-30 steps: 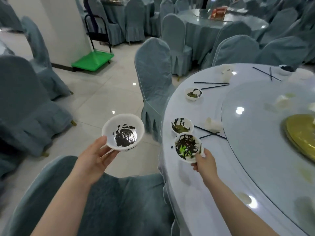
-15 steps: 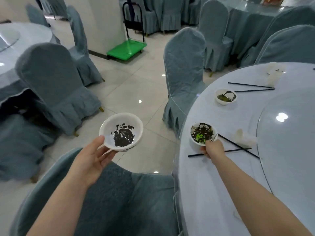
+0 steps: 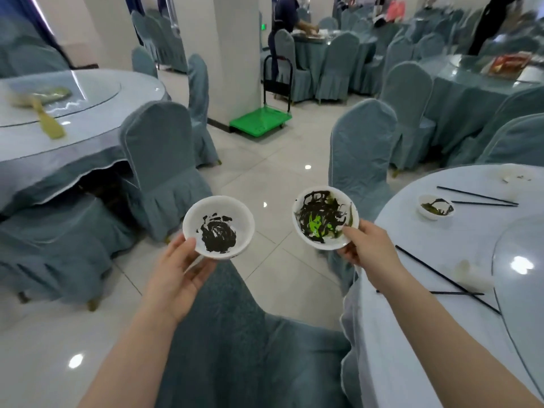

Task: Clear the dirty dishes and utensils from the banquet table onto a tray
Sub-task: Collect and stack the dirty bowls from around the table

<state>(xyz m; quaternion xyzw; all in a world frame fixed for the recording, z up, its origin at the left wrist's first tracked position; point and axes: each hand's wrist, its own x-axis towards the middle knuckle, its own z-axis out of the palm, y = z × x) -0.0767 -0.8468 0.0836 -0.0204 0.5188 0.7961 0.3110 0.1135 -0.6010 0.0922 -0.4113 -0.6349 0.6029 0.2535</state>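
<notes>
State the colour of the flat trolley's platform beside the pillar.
Bright green platform, with a black handle; seen in the head view.

L hand point(image 3: 176, 272) lower centre-left, palm up, thumb over rim of a bowl point(image 3: 218, 226). R hand point(image 3: 368, 250) centre-right, pinching 2nd bowl point(image 3: 325, 217). Both forearms bare, reaching fwd from the bottom edge.

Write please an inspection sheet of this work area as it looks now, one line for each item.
Surface: round table with pale cloth and a glass turntable.
Job's things: bowl with black smear in left hand; bowl with black and green smear in right hand, both off the table; a third dirty bowl and black chopsticks on the table. No tray seen.
Clutter: crumpled napkins on the table.
Hands: each holds one bowl by its rim.
Cables: nothing seen.
Surroundings: covered chairs, green cart, pillar, other tables, people at the back.
</notes>
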